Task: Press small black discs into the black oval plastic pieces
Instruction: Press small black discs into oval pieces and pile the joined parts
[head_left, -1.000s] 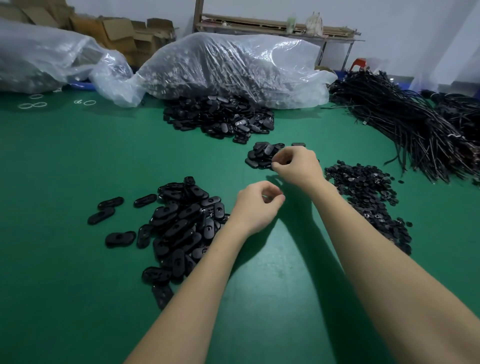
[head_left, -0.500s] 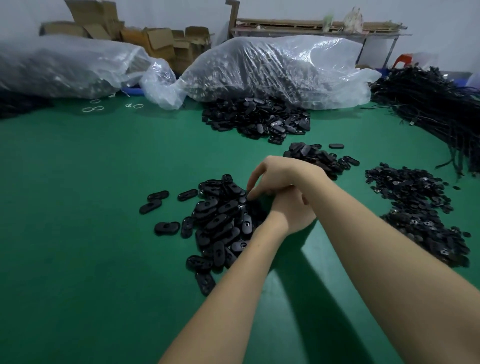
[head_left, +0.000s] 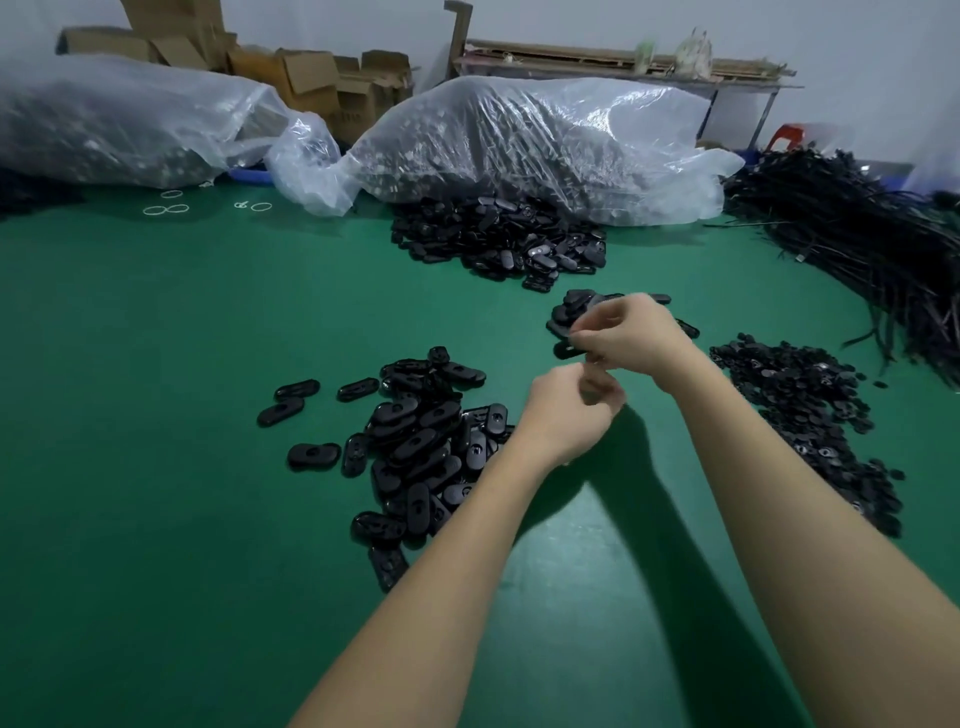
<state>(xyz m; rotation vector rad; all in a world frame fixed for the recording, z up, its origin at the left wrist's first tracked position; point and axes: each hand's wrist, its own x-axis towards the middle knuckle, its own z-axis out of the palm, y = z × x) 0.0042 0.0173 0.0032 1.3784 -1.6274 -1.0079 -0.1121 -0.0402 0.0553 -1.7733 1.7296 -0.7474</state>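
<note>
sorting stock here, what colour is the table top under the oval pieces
Green: the table top is a plain, even green, seen in the head view, the only one.

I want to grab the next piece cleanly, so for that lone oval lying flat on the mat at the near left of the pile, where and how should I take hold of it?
Probably pinch the lone oval piece across its narrow width, thumb and finger on the two long edges, coming straight down from above. It lies flat on the green mat with bare mat on its left and near sides, and the left hand is nearer to it.
</note>
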